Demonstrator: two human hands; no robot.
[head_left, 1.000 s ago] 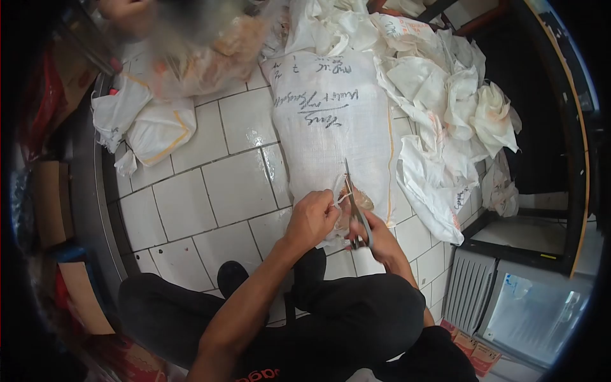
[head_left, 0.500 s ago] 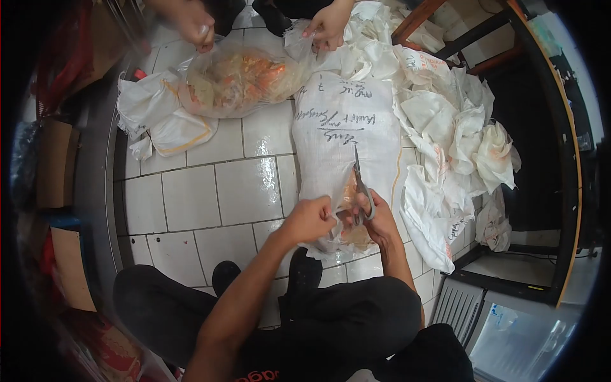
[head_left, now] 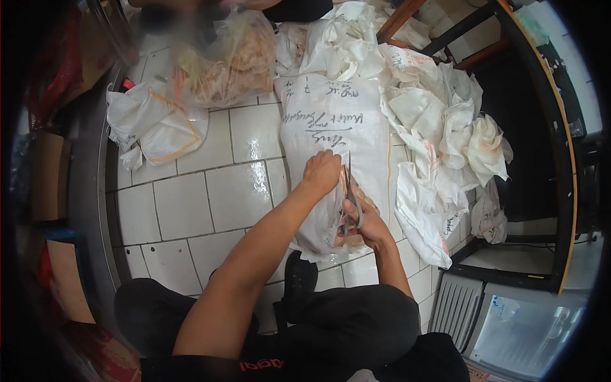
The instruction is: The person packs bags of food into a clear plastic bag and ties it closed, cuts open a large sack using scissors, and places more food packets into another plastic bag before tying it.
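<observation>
A long white woven sack [head_left: 318, 137] with dark handwriting lies on the tiles in front of me. Its near half is slit lengthwise, and orange-brown contents show through the cut. My right hand [head_left: 366, 226] is closed round the handles of scissors [head_left: 351, 190], whose blades point away from me, up along the slit. Beside the blades, my left hand [head_left: 323, 172] is closed on the sack's fabric at the left edge of the cut. The fingertips of my left hand are partly hidden.
A clear plastic bag [head_left: 245, 67] of pale brown contents stands at the far left, near another person. Crumpled white sacks [head_left: 426, 121] are heaped on the right, and a folded white sack [head_left: 168, 130] lies left. A dark-framed rack [head_left: 560, 191] borders the right side.
My left hand has moved forward along the sack, up near the scissor tips. The slit gapes differently. The other person has lifted the clear bag more upright.
</observation>
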